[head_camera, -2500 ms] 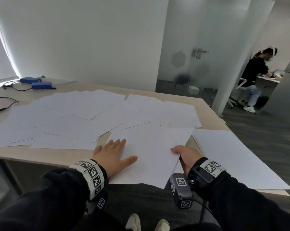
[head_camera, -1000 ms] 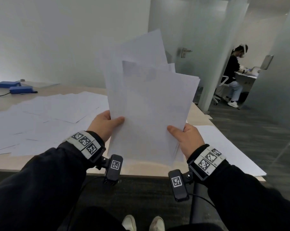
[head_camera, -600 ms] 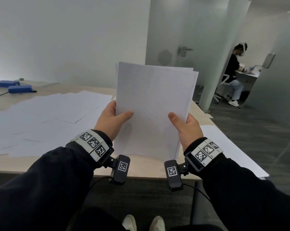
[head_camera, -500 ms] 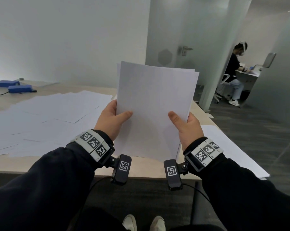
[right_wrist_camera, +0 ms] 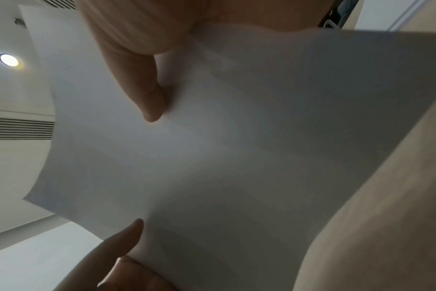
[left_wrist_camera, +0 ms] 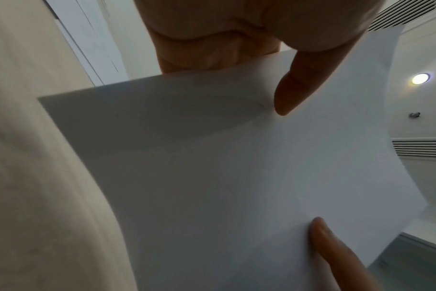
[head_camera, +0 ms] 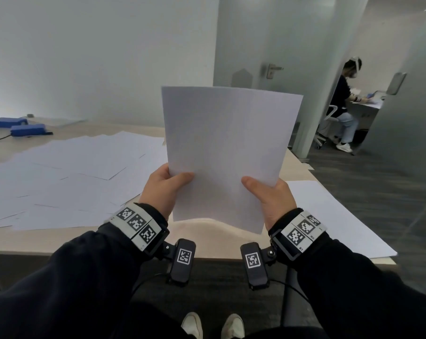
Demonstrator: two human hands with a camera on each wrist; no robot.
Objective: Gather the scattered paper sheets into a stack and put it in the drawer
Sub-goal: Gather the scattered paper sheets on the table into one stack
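Both hands pinch the upright stack of white paper sheets (head_camera: 228, 152) above the beige wooden table's (head_camera: 60, 237) near edge — left hand (head_camera: 163, 189) on its left side, right hand (head_camera: 273, 199) on its right. Head view alone shows loose white sheets (head_camera: 67, 172) spread on the table left of the stack; wrist views show only thumbs (left_wrist_camera: 294, 92) pressed on paper — other fingers hidden.

Fingers (head_camera: 158, 178) behind the stack (head_camera: 228, 152); sheet count unreadable.

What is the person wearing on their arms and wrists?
Both arms are in dark sleeves. Each wrist carries a pale band printed with black-and-white square code markings. Under each band hangs a small black box bearing one more such marking, with a thin dark cable trailing down. The left hand and right hand are bare.
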